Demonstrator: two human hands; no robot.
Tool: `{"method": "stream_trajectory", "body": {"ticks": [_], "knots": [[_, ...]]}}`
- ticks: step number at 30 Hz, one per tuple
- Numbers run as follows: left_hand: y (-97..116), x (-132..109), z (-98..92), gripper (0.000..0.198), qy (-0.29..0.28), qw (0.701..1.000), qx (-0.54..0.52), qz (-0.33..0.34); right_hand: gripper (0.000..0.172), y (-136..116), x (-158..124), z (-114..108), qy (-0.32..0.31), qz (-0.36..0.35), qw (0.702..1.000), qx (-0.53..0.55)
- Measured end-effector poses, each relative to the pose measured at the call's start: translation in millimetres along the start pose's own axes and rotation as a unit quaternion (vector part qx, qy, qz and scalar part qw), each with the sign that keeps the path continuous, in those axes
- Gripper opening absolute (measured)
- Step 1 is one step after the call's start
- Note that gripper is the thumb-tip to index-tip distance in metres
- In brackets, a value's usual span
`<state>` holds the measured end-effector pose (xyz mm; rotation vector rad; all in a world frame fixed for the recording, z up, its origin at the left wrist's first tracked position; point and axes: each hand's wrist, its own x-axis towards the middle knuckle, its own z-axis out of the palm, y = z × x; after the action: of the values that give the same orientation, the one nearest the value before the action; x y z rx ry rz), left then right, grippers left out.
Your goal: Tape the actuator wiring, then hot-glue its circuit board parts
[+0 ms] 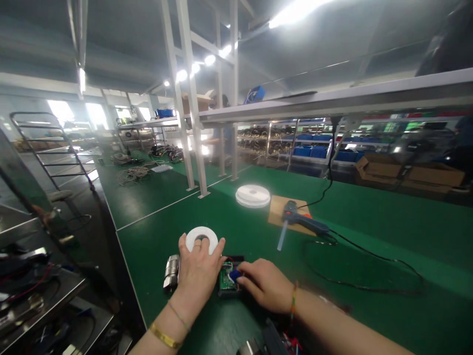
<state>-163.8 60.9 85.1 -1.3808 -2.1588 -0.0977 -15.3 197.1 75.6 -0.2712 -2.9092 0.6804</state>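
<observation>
My left hand (198, 268) lies on the green bench with its fingers stretched over a white tape ring (201, 238). Two shiny metal cylinders (172, 270) lie just left of that hand. My right hand (264, 284) has its fingers curled in a pinch on a small blue part (233, 275) that sits on a green circuit board (228, 279) in a black housing. The board lies between my two hands.
A blue glue gun (300, 220) rests on a cardboard sheet (277, 209), its black cable (373, 256) looping over the green bench top (369, 217). A stack of white tape rolls (253, 195) sits behind. White posts (192, 123) stand further back. Metal trays with wires (33, 296) sit at left.
</observation>
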Motion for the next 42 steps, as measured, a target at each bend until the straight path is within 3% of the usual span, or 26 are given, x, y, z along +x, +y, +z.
{"method": "stream_trajectory", "body": {"ticks": [7, 15, 21, 26, 30, 42], "knots": [[-2, 6, 10.9, 0.031, -0.021, 0.998, -0.002, 0.053, 0.015, -10, 19, -1, -0.045, -0.043, 0.993, -0.101], [3, 4, 17.8, 0.028, -0.022, 0.996, -0.005, 0.088, 0.014, -15, 24, 6, -0.066, -0.068, 0.988, -0.119], [5, 5, 16.2, 0.029, -0.021, 0.995, -0.008, 0.094, 0.024, -11, 18, 14, -0.050, -0.075, 0.991, -0.098], [4, 5, 13.3, 0.027, -0.024, 0.995, -0.013, 0.091, 0.025, -1, 11, 25, 0.019, -0.120, 0.992, 0.023], [3, 5, 16.7, 0.027, -0.026, 0.996, -0.016, 0.088, 0.020, 3, 9, 28, 0.028, -0.098, 0.993, 0.059], [4, 5, 23.1, 0.028, -0.018, 0.997, -0.021, 0.076, 0.007, 11, 11, 33, 0.018, -0.239, 0.968, -0.072]]}}
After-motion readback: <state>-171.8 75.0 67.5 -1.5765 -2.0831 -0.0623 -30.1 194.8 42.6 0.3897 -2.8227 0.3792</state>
